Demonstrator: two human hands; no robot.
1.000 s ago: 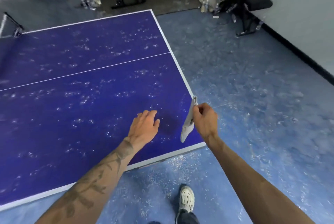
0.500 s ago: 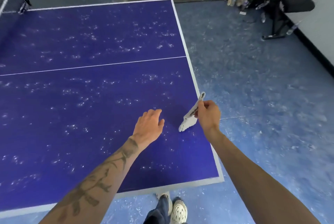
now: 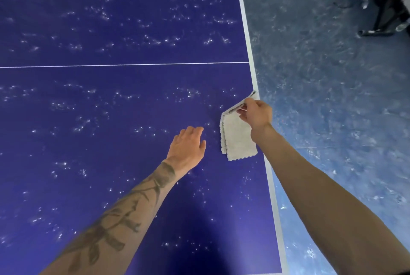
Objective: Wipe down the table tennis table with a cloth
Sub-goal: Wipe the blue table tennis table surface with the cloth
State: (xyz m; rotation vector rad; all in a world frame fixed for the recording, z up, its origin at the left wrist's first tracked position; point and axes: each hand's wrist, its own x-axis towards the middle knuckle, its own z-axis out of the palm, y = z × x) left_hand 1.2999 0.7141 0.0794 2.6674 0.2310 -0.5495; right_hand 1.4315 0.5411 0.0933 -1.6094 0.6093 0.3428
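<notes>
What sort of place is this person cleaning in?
Probably a gym or recreation room: a blue table tennis table with white lines, a speckled blue floor, and what looks like a black exercise bench frame at the far right.

Both arms reached forward side by side, the 2 hands near each other but apart. The left hand (image 3: 186, 146) was palm down, back toward the camera, its fingers nearly straight and close together, the thumb out toward the right hand (image 3: 257, 115). The left forearm (image 3: 124, 215) bore a dark leafy tattoo (image 3: 106, 234) running from the wrist toward the elbow. The right hand, a little farther forward than the left, had its wrist bent and its fingers curled, pinching the upper edge of a folded cloth (image 3: 237, 139) that hung beside its wrist, on the left hand's side. The right forearm (image 3: 321, 197) was bare.
</notes>
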